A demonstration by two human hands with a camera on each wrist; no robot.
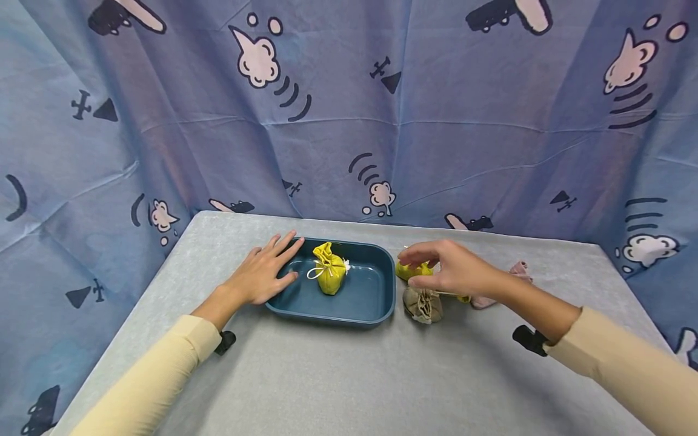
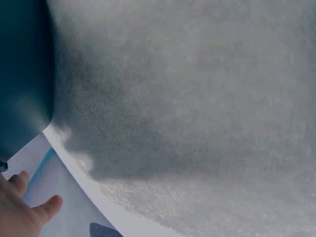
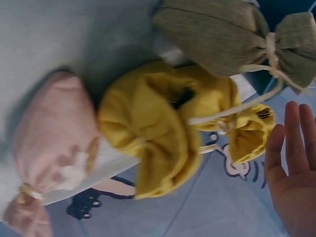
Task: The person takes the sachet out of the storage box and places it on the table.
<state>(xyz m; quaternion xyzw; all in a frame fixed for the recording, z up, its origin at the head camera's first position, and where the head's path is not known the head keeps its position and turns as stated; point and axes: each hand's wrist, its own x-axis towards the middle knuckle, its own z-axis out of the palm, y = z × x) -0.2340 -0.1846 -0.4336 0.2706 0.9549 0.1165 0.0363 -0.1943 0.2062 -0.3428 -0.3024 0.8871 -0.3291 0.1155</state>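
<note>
My left hand [image 1: 260, 271] rests with spread fingers on the left side of a dark blue tray [image 1: 369, 297]. Inside the tray stands a yellow drawstring pouch [image 1: 330, 274] with a white cord. To the right of the tray, my right hand [image 1: 449, 266] hovers with its fingers slightly bent and nothing in its grasp. Below and around it lie a brown drawstring pouch [image 3: 212, 34], two yellow pouches [image 3: 165, 143] close together, and a pink pouch [image 3: 57, 133]. The right hand partly hides these pouches in the head view.
A pale grey cloth covers the table [image 1: 338, 375]. Behind it hangs a blue patterned curtain [image 1: 327, 121], which also runs along both sides. Dark wrist straps [image 1: 529, 340] show near the sleeves.
</note>
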